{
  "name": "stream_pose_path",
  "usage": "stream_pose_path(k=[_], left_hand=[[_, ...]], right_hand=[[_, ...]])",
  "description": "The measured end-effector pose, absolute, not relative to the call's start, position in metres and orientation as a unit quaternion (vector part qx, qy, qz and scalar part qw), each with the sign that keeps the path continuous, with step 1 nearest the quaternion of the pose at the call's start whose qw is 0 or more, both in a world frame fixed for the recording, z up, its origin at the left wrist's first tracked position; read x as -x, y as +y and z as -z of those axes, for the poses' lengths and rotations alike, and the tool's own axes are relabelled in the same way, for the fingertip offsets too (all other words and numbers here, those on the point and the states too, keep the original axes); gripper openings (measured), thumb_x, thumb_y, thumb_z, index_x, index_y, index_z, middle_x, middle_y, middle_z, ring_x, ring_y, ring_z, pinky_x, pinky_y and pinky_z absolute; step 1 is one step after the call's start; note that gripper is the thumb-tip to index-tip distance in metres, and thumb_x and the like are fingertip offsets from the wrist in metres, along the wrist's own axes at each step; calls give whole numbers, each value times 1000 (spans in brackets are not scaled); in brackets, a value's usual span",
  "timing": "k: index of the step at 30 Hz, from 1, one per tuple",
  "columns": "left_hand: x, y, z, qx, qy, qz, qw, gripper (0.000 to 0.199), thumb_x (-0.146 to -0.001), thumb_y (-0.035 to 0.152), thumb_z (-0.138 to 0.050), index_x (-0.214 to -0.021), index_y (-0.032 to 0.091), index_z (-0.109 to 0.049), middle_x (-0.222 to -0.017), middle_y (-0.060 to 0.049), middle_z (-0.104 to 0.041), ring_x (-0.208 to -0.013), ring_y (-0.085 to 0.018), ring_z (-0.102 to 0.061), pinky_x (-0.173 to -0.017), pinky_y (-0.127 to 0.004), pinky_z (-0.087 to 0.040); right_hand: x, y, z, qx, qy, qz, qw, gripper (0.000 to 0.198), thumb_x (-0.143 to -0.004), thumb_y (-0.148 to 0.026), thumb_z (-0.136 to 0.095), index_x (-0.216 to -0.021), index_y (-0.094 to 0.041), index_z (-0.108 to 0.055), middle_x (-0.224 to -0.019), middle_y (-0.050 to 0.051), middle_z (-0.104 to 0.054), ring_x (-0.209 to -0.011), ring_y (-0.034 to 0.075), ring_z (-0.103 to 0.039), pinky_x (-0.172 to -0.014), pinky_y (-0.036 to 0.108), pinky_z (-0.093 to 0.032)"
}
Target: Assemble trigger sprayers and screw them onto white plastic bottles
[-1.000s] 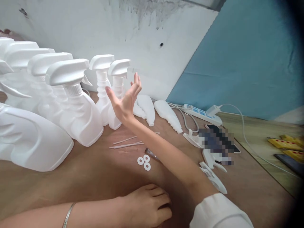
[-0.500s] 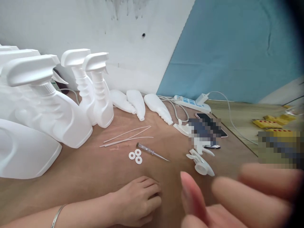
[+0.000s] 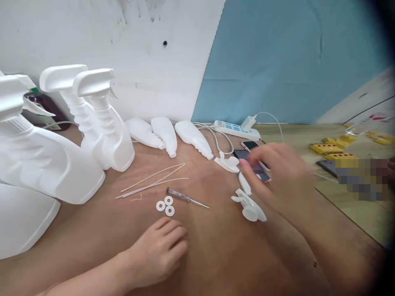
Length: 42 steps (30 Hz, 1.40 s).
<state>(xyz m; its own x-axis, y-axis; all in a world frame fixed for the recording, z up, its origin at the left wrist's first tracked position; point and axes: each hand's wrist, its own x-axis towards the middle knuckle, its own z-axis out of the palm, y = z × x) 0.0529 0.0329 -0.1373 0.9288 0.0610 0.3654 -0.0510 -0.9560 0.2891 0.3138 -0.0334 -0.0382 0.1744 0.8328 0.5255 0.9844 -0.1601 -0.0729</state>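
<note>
My left hand [image 3: 162, 250] rests on the table, its fingers loosely curled, with nothing visible in it. Just beyond it lie three white ring washers [image 3: 169, 210] and a screwdriver [image 3: 178, 193] with a clear handle. Several thin white tubes [image 3: 154, 184] are behind these. My right hand [image 3: 277, 181], somewhat blurred, hovers over the phones [image 3: 241, 153], thumb and forefinger apart and nothing seen between them. Close to that hand are loose white trigger sprayer heads: one [image 3: 226, 163] by its thumb tip, one [image 3: 249, 209] nearer me, and a partly covered white piece [image 3: 245, 183] between.
White spray bottles [image 3: 119, 144] with trigger heads crowd the left side. Three headless white bottles [image 3: 194, 137] lie along the wall. A power strip [image 3: 237, 130] with cables stands at the back. Yellow packets [image 3: 324, 148] and another person's hand [image 3: 391, 167] are at the far right.
My right hand has moved from close to the camera, at the lower right, forward over the phones. My left hand stays on the table. The view has turned slightly right.
</note>
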Motion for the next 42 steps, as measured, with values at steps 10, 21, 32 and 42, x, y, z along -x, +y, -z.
stream_pose_path(k=[10,21,32,42], left_hand=[[-29,74,143,-950,238,-182,91,31,-84,18,-41,-115,16,-49,-104,-11,-54,-92,-22,-50,-76,-37,-47],[-30,79,146,-920,230,-212,236,12,-86,20,-44,-93,17,-54,-98,-8,-55,-92,-19,-50,-77,-34,-44],[-27,67,131,-861,133,-402,282,16,-80,9,-55,-91,20,-53,-69,0,-63,-64,-13,-52,-58,-28,-42],[-24,64,131,-873,137,-410,225,17,-73,6,-62,-83,19,-56,-69,0,-60,-62,-13,-46,-56,-28,-37]], right_hand=[[-371,24,79,846,-523,61,-79,25,-80,-34,-47,-95,-16,-54,-82,14,-64,-78,32,-61,-56,35,-39],[-232,2,100,623,-671,-84,393,26,-68,-17,-58,-92,-22,-49,-84,2,-60,-74,17,-59,-66,29,-47],[-206,1,146,523,-708,-153,449,43,-64,-6,-54,-104,-23,-48,-93,5,-53,-84,17,-56,-69,30,-50],[-188,-8,146,457,-772,-160,413,27,-75,-13,-54,-102,-17,-50,-87,7,-59,-80,16,-56,-68,27,-50]])
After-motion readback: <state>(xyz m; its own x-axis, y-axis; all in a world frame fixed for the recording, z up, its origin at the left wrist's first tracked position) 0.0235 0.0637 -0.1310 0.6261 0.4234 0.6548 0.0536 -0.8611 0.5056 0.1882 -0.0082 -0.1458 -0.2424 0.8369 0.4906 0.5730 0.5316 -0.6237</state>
